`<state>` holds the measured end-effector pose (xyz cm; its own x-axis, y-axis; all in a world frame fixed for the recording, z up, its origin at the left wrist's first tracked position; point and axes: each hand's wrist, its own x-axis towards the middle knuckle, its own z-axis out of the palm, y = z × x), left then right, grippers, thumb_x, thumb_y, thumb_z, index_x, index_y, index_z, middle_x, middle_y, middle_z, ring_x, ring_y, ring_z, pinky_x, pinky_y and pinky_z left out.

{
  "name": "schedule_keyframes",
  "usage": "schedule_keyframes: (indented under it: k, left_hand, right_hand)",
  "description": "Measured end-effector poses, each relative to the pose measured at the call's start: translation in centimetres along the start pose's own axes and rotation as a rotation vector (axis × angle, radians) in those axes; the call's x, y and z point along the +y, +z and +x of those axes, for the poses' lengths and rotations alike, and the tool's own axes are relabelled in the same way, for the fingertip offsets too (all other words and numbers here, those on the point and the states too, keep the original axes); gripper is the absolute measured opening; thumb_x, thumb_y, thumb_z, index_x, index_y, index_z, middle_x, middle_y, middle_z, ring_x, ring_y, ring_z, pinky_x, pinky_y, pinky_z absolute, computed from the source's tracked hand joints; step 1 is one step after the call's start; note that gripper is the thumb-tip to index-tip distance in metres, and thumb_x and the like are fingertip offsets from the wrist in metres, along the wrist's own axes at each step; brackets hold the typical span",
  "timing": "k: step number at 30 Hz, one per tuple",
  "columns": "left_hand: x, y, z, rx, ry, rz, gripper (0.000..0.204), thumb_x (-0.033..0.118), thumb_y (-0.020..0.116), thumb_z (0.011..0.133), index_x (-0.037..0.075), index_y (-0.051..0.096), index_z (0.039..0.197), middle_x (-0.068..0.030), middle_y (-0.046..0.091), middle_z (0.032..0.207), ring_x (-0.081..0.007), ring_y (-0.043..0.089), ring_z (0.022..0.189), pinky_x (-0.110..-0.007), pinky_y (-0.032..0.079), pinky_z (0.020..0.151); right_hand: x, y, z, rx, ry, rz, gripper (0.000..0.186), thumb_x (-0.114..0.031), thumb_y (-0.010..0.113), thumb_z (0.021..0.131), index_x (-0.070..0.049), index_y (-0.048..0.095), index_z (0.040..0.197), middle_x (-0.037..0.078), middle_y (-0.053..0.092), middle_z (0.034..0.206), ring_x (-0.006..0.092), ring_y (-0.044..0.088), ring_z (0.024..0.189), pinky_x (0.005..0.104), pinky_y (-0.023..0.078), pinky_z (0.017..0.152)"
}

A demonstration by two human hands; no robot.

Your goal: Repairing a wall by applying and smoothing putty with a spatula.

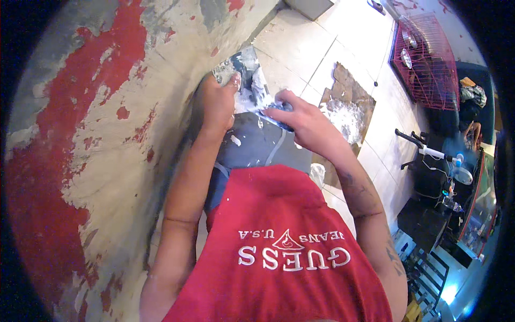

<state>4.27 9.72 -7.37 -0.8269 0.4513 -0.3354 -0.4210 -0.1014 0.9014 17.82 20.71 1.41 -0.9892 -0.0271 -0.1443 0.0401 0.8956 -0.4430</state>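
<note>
My left hand point(217, 104) is closed on the edge of a flat plate point(249, 60) smeared with white paste, thumb on top. Its fingers underneath are mostly hidden. In my right hand point(307, 122) is a putty knife point(280, 121) with a dark handle, its blade coated white and against the near edge of the plate. White paste point(258, 88) lies in a ridge across the plate's right side. Both hands are above my dark-clad legs point(249, 142), which carry a few white drips.
A wall point(107, 145) with peeling red and grey paint rises close on my left. Right of my hands, a torn brown cardboard sheet point(359, 99) with white powder or paste lies on the tiled floor point(292, 45). Farther right are a pink wire cage point(426, 64) and a fan point(461, 172).
</note>
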Motion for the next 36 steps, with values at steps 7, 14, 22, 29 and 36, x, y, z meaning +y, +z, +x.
schedule_keyframes:
  k: [7, 14, 22, 29, 36]
  left_hand:
    - [1.8, -0.2, 0.0, -0.118, -0.029, -0.306, 0.030, -0.003, 0.045, 0.079, -0.004, 0.045, 0.109, -0.0111, 0.054, 0.101, -0.0191, 0.054, 0.088, -0.029, 0.043, 0.077]
    - [2.3, -0.1, -2.0, -0.209, -0.168, -0.440, 0.021, 0.003, 0.049, 0.079, 0.000, 0.049, 0.100, -0.0098, 0.056, 0.092, -0.0182, 0.059, 0.077, -0.030, 0.050, 0.066]
    - [1.9, -1.1, -1.8, -0.173, -0.149, -0.380, 0.028, 0.001, 0.045, 0.079, 0.001, 0.046, 0.108, -0.0103, 0.055, 0.097, -0.0184, 0.056, 0.084, -0.031, 0.046, 0.074]
    - [-0.2, 0.2, -1.3, 0.038, 0.138, 0.206, 0.020, 0.011, 0.054, 0.079, -0.005, 0.055, 0.091, -0.0113, 0.059, 0.081, -0.0181, 0.054, 0.075, -0.031, 0.041, 0.070]
    - [-0.2, 0.4, -2.1, 0.067, 0.069, 0.395, 0.019, 0.007, 0.052, 0.079, 0.000, 0.054, 0.097, -0.0089, 0.059, 0.087, -0.0162, 0.054, 0.076, -0.029, 0.044, 0.068]
  right_hand:
    - [1.2, -4.8, 0.6, 0.173, -0.164, 0.386, 0.051, 0.011, 0.054, 0.057, -0.010, 0.054, 0.104, 0.012, 0.047, 0.101, 0.0282, 0.050, 0.095, 0.0319, 0.041, 0.081]
    - [2.3, -0.1, 2.6, 0.351, -0.163, 0.314, 0.059, 0.011, 0.054, 0.052, -0.014, 0.052, 0.106, 0.013, 0.039, 0.113, 0.0303, 0.043, 0.104, 0.0335, 0.037, 0.088]
    - [8.5, 4.3, -0.2, 0.307, 0.163, 0.471, 0.051, 0.019, 0.044, 0.064, -0.010, 0.050, 0.106, 0.011, 0.038, 0.115, 0.0254, 0.040, 0.110, 0.0343, 0.040, 0.086]
    - [0.6, 0.8, 1.5, 0.258, 0.052, 0.173, 0.048, 0.008, 0.047, 0.063, -0.012, 0.049, 0.107, 0.015, 0.043, 0.106, 0.0329, 0.047, 0.098, 0.0342, 0.041, 0.082]
    - [1.6, 3.9, 0.3, 0.195, -0.123, 0.091, 0.037, 0.002, 0.045, 0.065, -0.011, 0.050, 0.099, 0.015, 0.046, 0.097, 0.0323, 0.050, 0.087, 0.0369, 0.043, 0.074]
